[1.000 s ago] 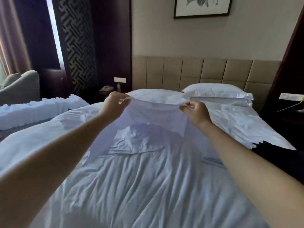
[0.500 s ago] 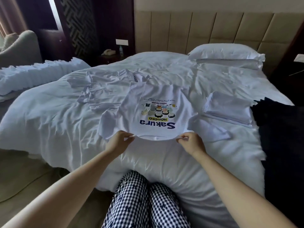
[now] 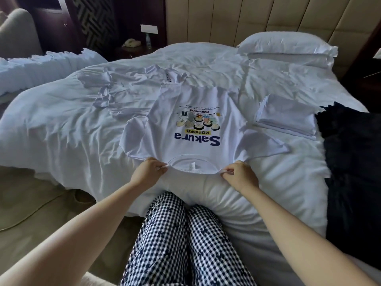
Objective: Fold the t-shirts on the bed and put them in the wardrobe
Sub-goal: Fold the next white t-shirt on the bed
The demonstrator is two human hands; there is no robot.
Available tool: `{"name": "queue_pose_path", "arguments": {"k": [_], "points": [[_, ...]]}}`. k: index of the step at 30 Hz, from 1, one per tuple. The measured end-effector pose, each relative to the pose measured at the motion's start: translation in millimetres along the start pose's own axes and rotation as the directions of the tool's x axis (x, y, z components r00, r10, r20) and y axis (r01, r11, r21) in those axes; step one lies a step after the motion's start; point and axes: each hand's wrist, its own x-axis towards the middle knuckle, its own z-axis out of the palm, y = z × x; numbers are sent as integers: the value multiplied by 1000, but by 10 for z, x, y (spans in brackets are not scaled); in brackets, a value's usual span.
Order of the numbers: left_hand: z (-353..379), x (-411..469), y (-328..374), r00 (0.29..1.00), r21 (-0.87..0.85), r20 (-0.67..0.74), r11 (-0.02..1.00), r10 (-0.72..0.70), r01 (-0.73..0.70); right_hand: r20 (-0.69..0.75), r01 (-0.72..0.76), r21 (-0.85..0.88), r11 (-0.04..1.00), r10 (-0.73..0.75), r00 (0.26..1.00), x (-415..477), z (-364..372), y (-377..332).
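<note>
Both of our hands pinch the collar point(image 3: 192, 169) of the printed t-shirt point(image 3: 195, 141): left hand point(image 3: 148, 172) at the collar's left end, right hand point(image 3: 240, 175) at its right, equally near. From the collar the shirt's length runs straight away from us, flat on the bed point(image 3: 61, 131); a folded pile point(image 3: 286, 118) lies beyond the collar, rightward

Arms reach forward, left hand point(image 3: 147, 172) and right hand point(image 3: 240, 175) both pinching.
</note>
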Motion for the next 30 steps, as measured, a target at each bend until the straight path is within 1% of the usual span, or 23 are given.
{"name": "queue_pose_path", "arguments": {"k": [4, 9, 11, 13, 14, 16, 19, 21, 25, 30], "points": [[47, -6, -13, 1000, 18, 4, 1000, 4, -4, 20, 17, -33, 999, -17, 1000, -8, 23, 27], [98, 12, -68, 999, 7, 41, 1000, -11, 11, 91, 18, -29, 999, -16, 996, -38, -17, -2], [104, 32, -77, 997, -36, 75, 999, -34, 37, 74, 89, -158, 983, -78, 994, -61, -47, -40], [79, 53, -86, 992, -67, 117, 996, -46, 54, 55, 189, -311, 932, -181, 982, -82, -68, -67], [51, 66, -92, 990, -80, 133, 995, -46, 57, 35, 222, -355, 908, -224, 974, -71, -83, -77], [-35, 94, -113, 988, -131, 146, 988, -57, 76, -16, 267, -382, 885, -295, 955, 1, -123, -126], [-220, 171, -215, 992, -216, 76, 969, -104, 118, -48, 385, -353, 853, -427, 903, 215, -174, -370], [-360, 245, -330, 990, -240, 7, 961, -144, 141, 10, 455, -333, 826, -479, 878, 397, -166, -662], [-612, 433, -600, 966, -266, -101, 943, -236, 202, 147, 495, -279, 823, -473, 869, 837, 7, -1282], [-834, 705, -942, 909, -320, -194, 900, -368, 296, 266, 537, -278, 797, -473, 840, 1460, 343, -1965]]}}
